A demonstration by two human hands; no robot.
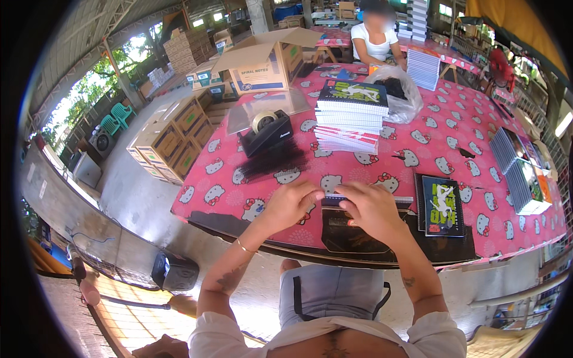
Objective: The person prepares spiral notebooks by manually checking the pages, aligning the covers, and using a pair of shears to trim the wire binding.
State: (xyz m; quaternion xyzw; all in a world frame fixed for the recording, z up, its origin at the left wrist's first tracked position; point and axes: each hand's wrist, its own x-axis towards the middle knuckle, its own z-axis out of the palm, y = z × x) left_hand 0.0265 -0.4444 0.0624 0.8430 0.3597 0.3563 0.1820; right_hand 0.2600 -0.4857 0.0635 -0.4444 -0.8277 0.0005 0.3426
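At the near edge of the table, a dark-covered notebook [343,234] lies with its pale, punched-looking edge away from me. My right hand [375,210] reaches over it, thumb and fingers closed on that edge. My left hand [293,204] pinches at the edge's left end; anything thin between its fingertips is too small to make out. Beyond my left hand lies a heap of black binding coils [274,161], beside a black tape dispenser [267,132]. Two spiral notebooks with green-and-black covers [441,206] lie right of my right hand.
A tall notebook stack [349,122] stands mid-table, with a clear plastic bag [412,98] behind it. More stacks [522,173] line the right side. An open carton [262,68] is at far left, near floor cartons [173,137]. A person [376,39] sits opposite.
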